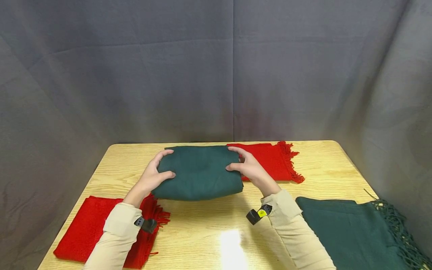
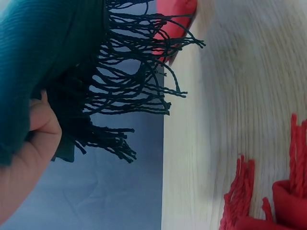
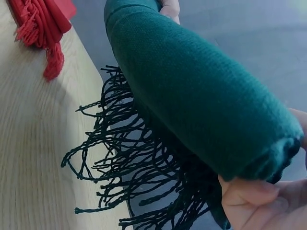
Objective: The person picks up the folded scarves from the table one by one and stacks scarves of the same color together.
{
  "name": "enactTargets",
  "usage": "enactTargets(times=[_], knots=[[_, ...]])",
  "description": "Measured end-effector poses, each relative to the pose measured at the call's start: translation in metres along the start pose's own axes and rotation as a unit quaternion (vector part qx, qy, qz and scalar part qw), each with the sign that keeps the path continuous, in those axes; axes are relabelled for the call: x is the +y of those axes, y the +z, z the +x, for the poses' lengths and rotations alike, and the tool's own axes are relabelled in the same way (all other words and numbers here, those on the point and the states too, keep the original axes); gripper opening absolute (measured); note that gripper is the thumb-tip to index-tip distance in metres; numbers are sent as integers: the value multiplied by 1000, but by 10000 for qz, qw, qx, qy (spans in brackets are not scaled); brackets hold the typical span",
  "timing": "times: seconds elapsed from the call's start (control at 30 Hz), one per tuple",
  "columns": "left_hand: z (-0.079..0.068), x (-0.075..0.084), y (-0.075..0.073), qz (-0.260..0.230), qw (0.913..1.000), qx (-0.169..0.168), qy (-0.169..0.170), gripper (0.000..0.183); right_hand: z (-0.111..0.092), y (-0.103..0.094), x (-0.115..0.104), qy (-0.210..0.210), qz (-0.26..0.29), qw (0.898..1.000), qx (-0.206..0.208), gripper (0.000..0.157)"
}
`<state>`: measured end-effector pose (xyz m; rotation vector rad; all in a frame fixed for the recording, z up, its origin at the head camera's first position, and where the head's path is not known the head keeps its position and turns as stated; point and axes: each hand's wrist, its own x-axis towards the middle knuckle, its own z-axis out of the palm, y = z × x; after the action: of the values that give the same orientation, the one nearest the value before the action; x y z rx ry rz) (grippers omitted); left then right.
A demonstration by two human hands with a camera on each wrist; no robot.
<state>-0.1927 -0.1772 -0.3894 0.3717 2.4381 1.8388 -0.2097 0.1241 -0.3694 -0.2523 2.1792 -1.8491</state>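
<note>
A folded dark green scarf (image 1: 199,174) is held up over the table between both hands. My left hand (image 1: 156,172) grips its left end, thumb on the near face and fingers along the far edge. The right hand (image 1: 248,165) grips the opposite end the same way. From the right wrist view the scarf (image 3: 192,91) looks thick and rounded, with dark fringe (image 3: 139,158) hanging from its underside. In the left wrist view, fringe (image 2: 134,72) dangles beside the left hand (image 2: 38,134), whose fingers are partly hidden by the cloth.
A folded red scarf (image 1: 91,228) lies at the front left, partly behind the left forearm. Another red scarf (image 1: 266,161) lies at the back right, overlapped by the held one. A second green fringed scarf (image 1: 351,232) is at the front right. Grey curtains (image 1: 216,75) surround the wooden table (image 1: 202,232).
</note>
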Motion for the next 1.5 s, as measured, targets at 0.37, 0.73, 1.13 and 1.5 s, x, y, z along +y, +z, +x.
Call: enactTargets(times=[0.37,0.73,1.13,1.5], knots=[[-9,1,8,-153,9999,-50,47,63,-15,-3,2,57,-7,10000,-18,65],[-19,4,17,-399,9991,-147,61,64,-27,-8,6,-206,-283,9994,-37,64],[-31,6,26,-730,9962,-261,400,64,-45,-14,6,-236,-114,9995,-191,65],[-41,2,37,-739,9950,-410,536,64,-64,-20,10,-379,-598,9973,-200,64]])
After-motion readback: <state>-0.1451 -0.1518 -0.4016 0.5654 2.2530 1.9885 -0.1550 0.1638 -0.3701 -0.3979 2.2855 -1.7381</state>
